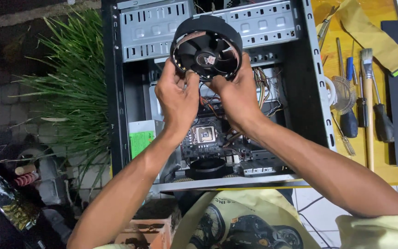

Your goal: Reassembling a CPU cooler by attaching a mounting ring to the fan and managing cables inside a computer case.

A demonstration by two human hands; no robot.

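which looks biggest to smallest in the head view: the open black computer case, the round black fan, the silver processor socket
1. Open black metal computer case
2. Round black plastic fan, held in both hands nearer the camera, so it looks enlarged
3. Square silver processor socket

The fan [207, 48] was black with a pale centre label. The computer case [111, 92] was black outside, its drive bays [150, 27] grey metal. The desk [332, 60] was yellow-orange. The paintbrush [368, 92] had a tan wooden handle. The plant [77, 87] was green.

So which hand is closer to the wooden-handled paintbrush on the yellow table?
Right. The right hand grips the round black fan nearer the paintbrush; the left hand is farther away.
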